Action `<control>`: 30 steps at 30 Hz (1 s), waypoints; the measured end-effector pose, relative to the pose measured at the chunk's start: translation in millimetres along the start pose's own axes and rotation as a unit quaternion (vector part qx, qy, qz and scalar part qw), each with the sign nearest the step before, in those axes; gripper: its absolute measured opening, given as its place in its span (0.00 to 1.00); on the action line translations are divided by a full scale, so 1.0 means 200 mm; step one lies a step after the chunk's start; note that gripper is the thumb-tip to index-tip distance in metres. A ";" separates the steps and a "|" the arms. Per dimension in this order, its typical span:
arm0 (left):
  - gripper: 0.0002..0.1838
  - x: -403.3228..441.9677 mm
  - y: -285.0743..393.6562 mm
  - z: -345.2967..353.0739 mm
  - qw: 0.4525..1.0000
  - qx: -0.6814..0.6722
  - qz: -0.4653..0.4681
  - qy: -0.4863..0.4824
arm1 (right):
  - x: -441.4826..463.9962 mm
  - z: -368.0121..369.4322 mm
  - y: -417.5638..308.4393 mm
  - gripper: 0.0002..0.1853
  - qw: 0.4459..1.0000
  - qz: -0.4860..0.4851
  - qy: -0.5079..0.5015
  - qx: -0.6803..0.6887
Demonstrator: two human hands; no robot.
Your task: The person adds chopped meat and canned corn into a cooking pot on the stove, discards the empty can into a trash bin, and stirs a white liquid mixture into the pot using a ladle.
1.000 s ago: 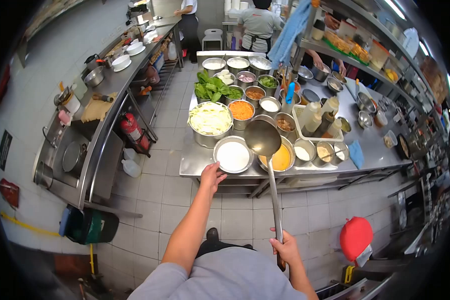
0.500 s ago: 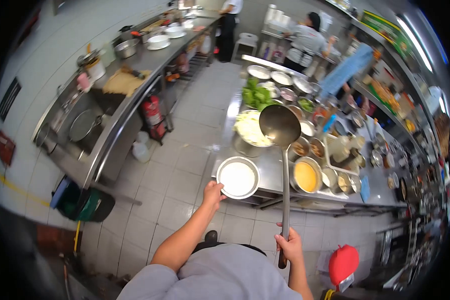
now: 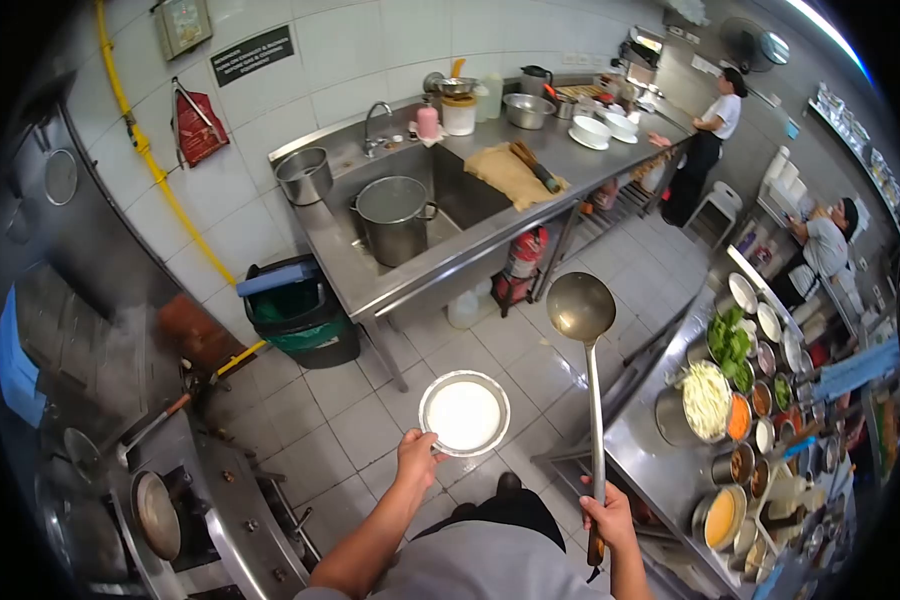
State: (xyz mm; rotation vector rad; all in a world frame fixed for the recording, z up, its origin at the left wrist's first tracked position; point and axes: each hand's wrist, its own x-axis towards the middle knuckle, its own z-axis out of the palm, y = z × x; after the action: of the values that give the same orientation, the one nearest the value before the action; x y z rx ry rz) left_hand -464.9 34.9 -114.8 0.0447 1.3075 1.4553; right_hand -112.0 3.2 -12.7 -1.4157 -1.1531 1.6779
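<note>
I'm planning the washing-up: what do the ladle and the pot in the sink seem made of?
Ladle: smooth metal, probably steel, from its grey sheen; its brown grip may be wood. Pot: dull grey metal, perhaps aluminium, given its soft highlights.

Looked smooth and metallic on the ladle at four o'clock, with a soft sheen. Shone as metal around the rim of the bowl at six. Gleamed as metal on the worktable at four and the sink at twelve. Appeared matt and rumpled in the tan cloth near one, smooth and plastic on the bin between eight and nine, glossy across the wall tiles at eleven.
</note>
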 end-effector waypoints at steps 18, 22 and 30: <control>0.07 1.20 1.00 0.58 0.976 -0.127 0.176 0.027 | 1.70 0.17 -0.75 0.24 0.987 -0.008 -0.156 -0.026; 0.08 1.52 1.20 0.70 0.971 -0.135 0.198 0.029 | 1.96 0.29 -0.97 0.26 0.980 -0.002 -0.194 -0.041; 0.08 2.20 1.61 0.98 0.961 -0.166 0.210 0.065 | 2.32 0.64 -1.30 0.33 0.971 -0.052 -0.197 -0.126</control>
State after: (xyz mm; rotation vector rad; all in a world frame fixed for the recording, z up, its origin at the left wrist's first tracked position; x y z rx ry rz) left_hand -718.9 554.4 -74.4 0.0040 1.1847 2.0568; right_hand -347.7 493.5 40.5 -1.1664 -1.6809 1.8376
